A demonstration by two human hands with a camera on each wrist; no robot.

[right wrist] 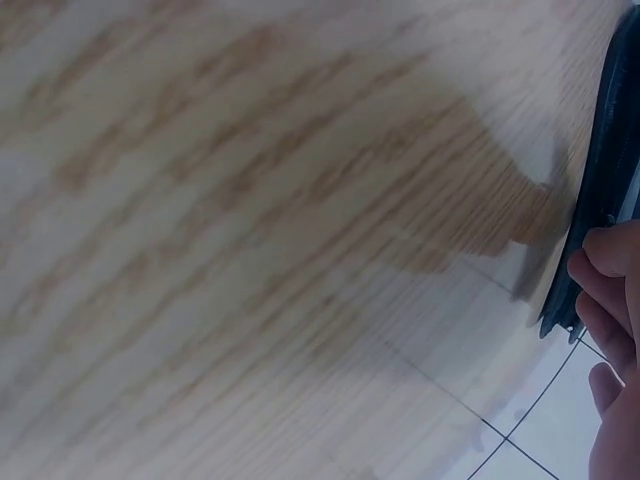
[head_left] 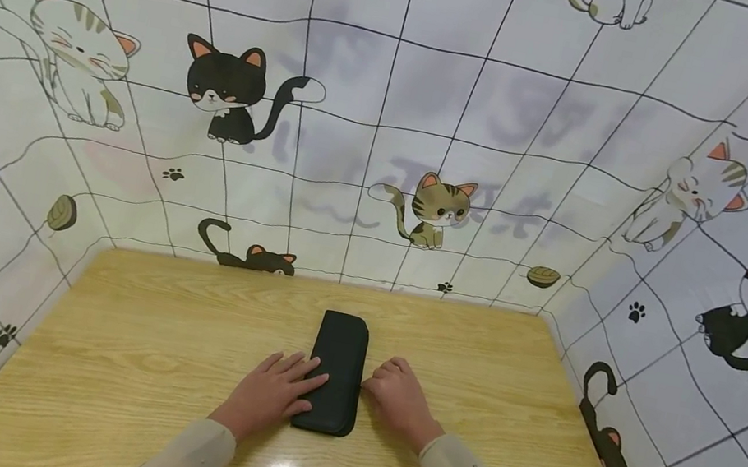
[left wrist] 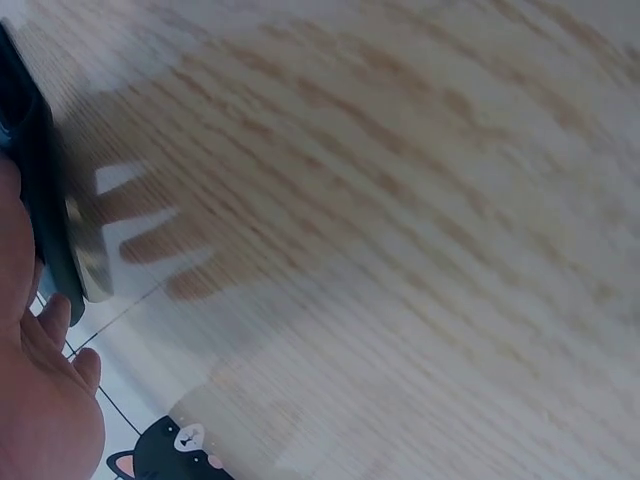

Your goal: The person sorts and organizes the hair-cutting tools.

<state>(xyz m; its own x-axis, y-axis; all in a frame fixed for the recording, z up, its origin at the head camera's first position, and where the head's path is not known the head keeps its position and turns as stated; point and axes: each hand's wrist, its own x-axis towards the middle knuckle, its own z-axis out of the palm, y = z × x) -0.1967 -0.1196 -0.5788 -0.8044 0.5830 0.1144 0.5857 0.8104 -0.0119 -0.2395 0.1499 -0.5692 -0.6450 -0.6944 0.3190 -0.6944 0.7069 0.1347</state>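
Observation:
A flat black zippered case (head_left: 342, 336) with rounded right corners lies lengthwise on the wooden table. Spread fingers of my left hand (head_left: 271, 392) rest on its left side and top, holding nothing. At the case's right edge, my right hand (head_left: 401, 404) has its fingers curled and its thumb and forefinger pinched together on the zipper pull, which they mostly hide. The right wrist view shows the case's zippered side (right wrist: 598, 160) running along beside those fingertips. Only the case's dark side edge (left wrist: 55, 220) appears in the left wrist view, with the left fingers against it.
Around the wooden table (head_left: 179, 316) hangs white cloth (head_left: 349, 79) printed with grid lines, cats, hearts and paw prints, closing off the back and both sides. A light glare lies on the tabletop near its front.

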